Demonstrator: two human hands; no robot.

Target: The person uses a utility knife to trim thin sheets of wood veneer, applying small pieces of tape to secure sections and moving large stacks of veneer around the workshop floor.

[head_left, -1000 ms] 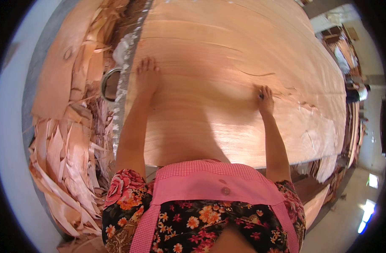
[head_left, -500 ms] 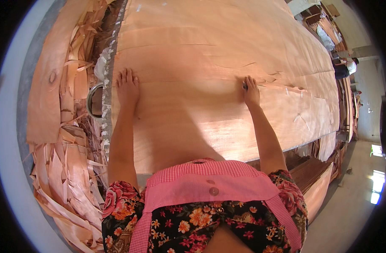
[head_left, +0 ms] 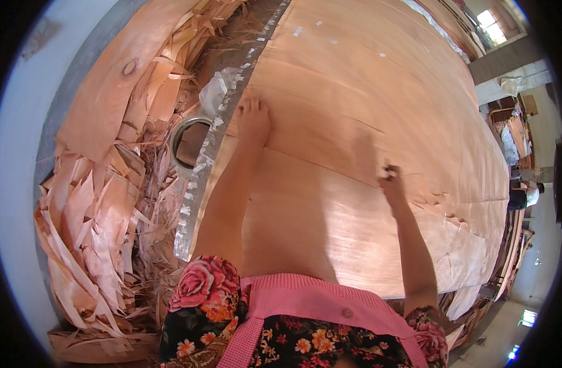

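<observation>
A wide veneer sheet (head_left: 367, 122) lies flat on top of a stack and fills the middle and right of the view, its grain running away from the person. Its near right edge is ragged and torn.

The left hand (head_left: 254, 119) lies palm down on the sheet near its left edge, fingers spread flat on the wood. The right hand (head_left: 391, 184) rests further right and nearer the person, fingers drawn together over a small pale bit (head_left: 389, 173) against the sheet; whether it pinches that bit or only presses on it cannot be told. A faint seam crosses the sheet between the two hands.

Along the sheet's left edge runs a strip of pale tape scraps (head_left: 202, 168). Just beside it, left of the left forearm, stands a round metal can (head_left: 189, 144), open at the top. Further left, veneer offcuts (head_left: 103, 202) lie heaped in curled strips against a grey ledge (head_left: 66, 116).

At the lower edge shows the person's floral sleeve (head_left: 201, 294) and a pink checked apron (head_left: 318, 300). Far right, more veneer stacks (head_left: 514, 233) stand, and another person (head_left: 526, 196) is seen small beside them.
</observation>
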